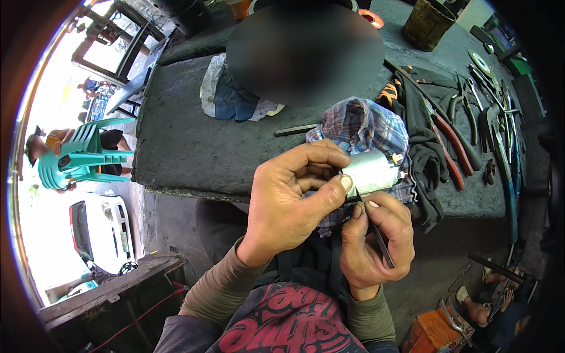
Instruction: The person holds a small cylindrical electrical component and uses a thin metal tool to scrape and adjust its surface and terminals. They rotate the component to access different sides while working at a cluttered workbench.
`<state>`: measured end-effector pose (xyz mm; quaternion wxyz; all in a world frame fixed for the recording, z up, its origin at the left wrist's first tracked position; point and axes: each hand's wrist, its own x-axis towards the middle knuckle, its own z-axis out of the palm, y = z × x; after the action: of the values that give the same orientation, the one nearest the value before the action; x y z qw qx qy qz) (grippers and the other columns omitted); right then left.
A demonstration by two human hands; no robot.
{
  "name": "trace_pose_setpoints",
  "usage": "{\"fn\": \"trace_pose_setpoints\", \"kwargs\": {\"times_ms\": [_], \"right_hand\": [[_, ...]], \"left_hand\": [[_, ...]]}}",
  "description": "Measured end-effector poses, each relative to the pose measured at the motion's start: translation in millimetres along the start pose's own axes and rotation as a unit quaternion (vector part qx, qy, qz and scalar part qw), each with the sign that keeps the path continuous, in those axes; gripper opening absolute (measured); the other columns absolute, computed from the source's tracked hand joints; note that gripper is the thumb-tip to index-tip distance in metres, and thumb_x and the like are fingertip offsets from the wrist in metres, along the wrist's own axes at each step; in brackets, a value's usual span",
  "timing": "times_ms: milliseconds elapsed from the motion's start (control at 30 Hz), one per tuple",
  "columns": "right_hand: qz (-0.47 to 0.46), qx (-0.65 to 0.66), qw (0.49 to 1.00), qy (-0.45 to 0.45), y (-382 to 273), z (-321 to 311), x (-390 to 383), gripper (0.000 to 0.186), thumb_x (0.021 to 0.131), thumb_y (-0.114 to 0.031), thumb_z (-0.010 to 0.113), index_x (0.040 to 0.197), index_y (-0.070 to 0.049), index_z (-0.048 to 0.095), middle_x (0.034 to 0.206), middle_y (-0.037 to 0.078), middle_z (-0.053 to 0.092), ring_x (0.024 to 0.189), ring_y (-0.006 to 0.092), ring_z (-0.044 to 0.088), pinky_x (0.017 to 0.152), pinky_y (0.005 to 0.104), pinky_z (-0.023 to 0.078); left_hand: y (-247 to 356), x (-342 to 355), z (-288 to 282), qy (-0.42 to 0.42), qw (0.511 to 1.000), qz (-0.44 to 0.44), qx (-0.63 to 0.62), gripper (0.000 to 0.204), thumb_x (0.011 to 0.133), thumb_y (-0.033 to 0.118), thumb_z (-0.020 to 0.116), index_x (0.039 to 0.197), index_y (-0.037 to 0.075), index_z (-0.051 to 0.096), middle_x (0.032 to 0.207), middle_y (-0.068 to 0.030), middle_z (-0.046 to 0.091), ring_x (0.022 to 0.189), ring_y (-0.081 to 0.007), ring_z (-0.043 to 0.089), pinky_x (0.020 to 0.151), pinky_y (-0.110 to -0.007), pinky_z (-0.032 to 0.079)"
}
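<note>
Cylinder (372,172), silver: one, over the checked cloth (385,126). Left hand (288,203): curled, thumb and fingers gripping the cylinder's near end. Right hand (358,250): closed, pinching a dark blade (380,237), tip by that end. Handling, as judged: brace firmly, press lightly, left thumb clear.

The left hand (297,200) grips the near-left end of a silver cylinder (372,173) between thumb and fingers, while the right hand (401,238) pinches a slim dark tool (381,243), its tip close to the left thumb. Just beyond the cylinder, a plaid cloth (385,120) lies bunched on the dark workbench (176,135), with red-handled cutters (454,143) to its right. Past the bench's left edge, a person (53,139) sits by green plastic chairs (82,144), near a white car (101,226).
</note>
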<state>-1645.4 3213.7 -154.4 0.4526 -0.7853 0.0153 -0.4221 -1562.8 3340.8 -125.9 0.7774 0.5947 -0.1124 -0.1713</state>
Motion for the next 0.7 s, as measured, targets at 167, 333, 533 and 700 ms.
{"fn": "trace_pose_setpoints", "kwargs": {"times_ms": [167, 333, 533, 700], "right_hand": [[0.004, -0.001, 1.000, 0.000, -1.3, 0.2, 1.0, 0.034, 0.080, 0.013, 0.081, 0.109, 0.001, 0.068, 0.101, 0.018, 0.076, 0.090, 0.0312, 0.075, 0.083, 0.0390, 0.061], [0.006, -0.011, 1.000, -0.006, -3.4, -0.1, 4.1, 0.034, 0.079, 0.012, 0.081, 0.109, 0.001, 0.069, 0.101, 0.018, 0.076, 0.089, 0.0313, 0.075, 0.083, 0.0390, 0.061], [0.007, -0.023, 1.000, -0.007, -5.6, 0.6, 6.1, 0.034, 0.079, 0.012, 0.081, 0.109, 0.001, 0.070, 0.102, 0.018, 0.076, 0.089, 0.0314, 0.075, 0.083, 0.0388, 0.060], [0.010, -0.037, 0.999, -0.010, -8.6, 0.7, 7.9, 0.034, 0.079, 0.011, 0.081, 0.109, 0.001, 0.070, 0.102, 0.017, 0.077, 0.090, 0.0315, 0.075, 0.083, 0.0391, 0.060]], "left_hand": [[-0.6, -0.5, -0.7, -0.004, 1.000, 0.004, 0.000, 0.026, 0.096, -0.012, 0.073, 0.122, -0.009, 0.070, 0.130, -0.0154, 0.067, 0.117, -0.0165, 0.068, 0.104, -0.031, 0.057], [-1.3, -0.4, -1.6, -0.010, 1.000, 0.010, 0.003, 0.027, 0.096, -0.013, 0.072, 0.122, -0.009, 0.070, 0.130, -0.0153, 0.067, 0.118, -0.0164, 0.067, 0.104, -0.031, 0.056], [-5.4, -0.2, -1.4, -0.004, 1.000, 0.019, -0.014, 0.026, 0.095, -0.006, 0.077, 0.121, -0.008, 0.071, 0.128, -0.0117, 0.068, 0.109, -0.0158, 0.072, 0.087, -0.026, 0.062], [-2.6, -0.4, -1.7, -0.012, 1.000, 0.015, -0.009, 0.027, 0.095, -0.012, 0.073, 0.122, -0.009, 0.070, 0.129, -0.0141, 0.067, 0.115, -0.0161, 0.068, 0.099, -0.030, 0.058]]}}
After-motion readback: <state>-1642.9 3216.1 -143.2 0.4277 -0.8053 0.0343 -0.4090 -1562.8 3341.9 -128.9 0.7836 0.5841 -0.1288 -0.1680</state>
